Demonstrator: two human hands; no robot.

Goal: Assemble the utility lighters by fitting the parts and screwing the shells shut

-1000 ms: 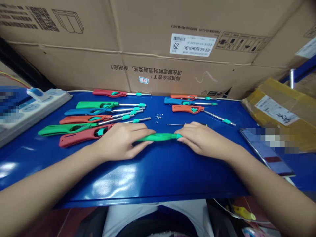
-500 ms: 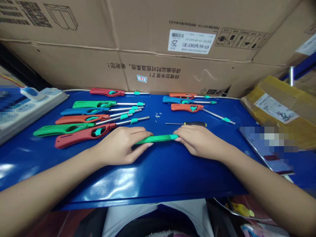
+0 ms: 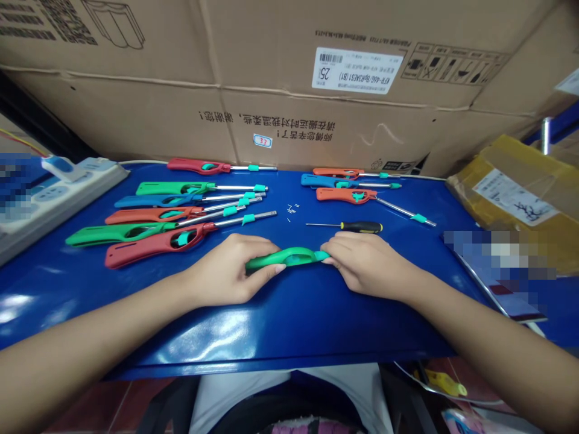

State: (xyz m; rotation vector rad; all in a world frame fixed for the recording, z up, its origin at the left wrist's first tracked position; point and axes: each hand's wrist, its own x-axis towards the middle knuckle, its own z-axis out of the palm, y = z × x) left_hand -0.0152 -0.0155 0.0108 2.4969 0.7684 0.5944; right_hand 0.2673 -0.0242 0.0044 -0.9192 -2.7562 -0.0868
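Observation:
Between my hands is a green gas lighter [image 3: 298, 255], held level above the blue table [image 3: 253, 337]. My left hand [image 3: 235, 266] wraps its handle end, thumb along the near side. My right hand [image 3: 368, 260] closes over the other end, where a bit of teal plastic shows; the metal tube is hidden. Just beyond my right hand lies a screwdriver [image 3: 362, 226] with a black and yellow handle. Small white pieces [image 3: 293, 210] are scattered beyond the lighter. The nearest lighter to my left hand is a red one [image 3: 149, 248] lying on the table.
Several lighters lie on the left, including a blue one [image 3: 158, 201]. More lie at back right, such as an orange one [image 3: 344, 194]. A large cardboard box [image 3: 271, 60] walls the back. A power strip [image 3: 58, 193] stands left; a taped parcel [image 3: 511, 199] and a phone [image 3: 502, 283] are right.
The green lighter has rolled in my hands, so its trigger opening now faces me. Both hands keep their hold. The whole view has shifted slightly.

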